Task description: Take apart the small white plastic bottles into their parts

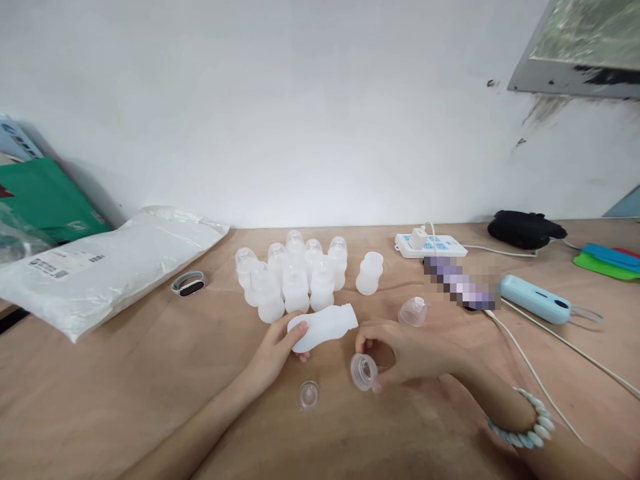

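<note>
My left hand is closed round the base of a white baby bottle, tilted on its side with its open threaded neck to the right. In my right hand is a clear screw ring, pinched between fingers and thumb, apart from the bottle. A small clear round piece lies on the table below the bottle. To the right rests a clear cap. Beyond my hands stand several capped baby bottles in a cluster, and one uncapped baby bottle stands to their right.
On the left lie a white plastic parcel and a fitness band. A power strip with cables, a phone, a light blue device and a black pouch are on the right. A wall borders the wooden table.
</note>
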The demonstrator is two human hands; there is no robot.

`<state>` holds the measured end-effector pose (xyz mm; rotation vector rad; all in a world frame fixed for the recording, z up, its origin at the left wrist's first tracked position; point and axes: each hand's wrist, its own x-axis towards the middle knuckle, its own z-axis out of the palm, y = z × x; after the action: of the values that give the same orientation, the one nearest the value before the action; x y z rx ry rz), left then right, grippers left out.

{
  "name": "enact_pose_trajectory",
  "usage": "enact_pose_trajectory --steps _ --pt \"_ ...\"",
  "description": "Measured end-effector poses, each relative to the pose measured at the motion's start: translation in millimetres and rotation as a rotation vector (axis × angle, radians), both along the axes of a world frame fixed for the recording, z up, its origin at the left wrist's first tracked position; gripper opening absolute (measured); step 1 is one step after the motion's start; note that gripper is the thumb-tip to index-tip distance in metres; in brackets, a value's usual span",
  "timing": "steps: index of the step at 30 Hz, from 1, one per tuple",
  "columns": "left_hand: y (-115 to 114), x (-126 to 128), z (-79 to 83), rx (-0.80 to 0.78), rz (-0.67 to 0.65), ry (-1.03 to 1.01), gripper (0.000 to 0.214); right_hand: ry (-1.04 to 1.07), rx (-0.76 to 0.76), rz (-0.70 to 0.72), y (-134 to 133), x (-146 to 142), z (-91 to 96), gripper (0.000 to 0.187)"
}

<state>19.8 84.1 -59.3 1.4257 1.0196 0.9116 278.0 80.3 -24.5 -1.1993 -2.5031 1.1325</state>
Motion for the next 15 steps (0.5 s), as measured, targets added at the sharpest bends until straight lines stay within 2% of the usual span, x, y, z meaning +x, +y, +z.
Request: enact_pose_trajectory --steps 3,7,12,15 --pt "0.3 -0.3 0.1 -0.001 0.001 -0.001 0.045 0.119 0.020 -0.133 3.5 0.0 1.2 0.027" --pt "0.1 0.0 0.3 0.006 -0.017 -0.002 0.045 0.265 0.165 -0.289 7.8 3.9 2.9 0.023" --pt "-1.9 2.2 -0.2 0.015 -0.032 0.005 0.044 0.281 0.289 -0.272 1.4 -1.9 -1.9 0.025" --pt "-2.1 2.4 -0.9 0.003 -0.029 0.010 0.043 0.267 0.415 -0.247 -3.3 -6.0 -6.7 0.029"
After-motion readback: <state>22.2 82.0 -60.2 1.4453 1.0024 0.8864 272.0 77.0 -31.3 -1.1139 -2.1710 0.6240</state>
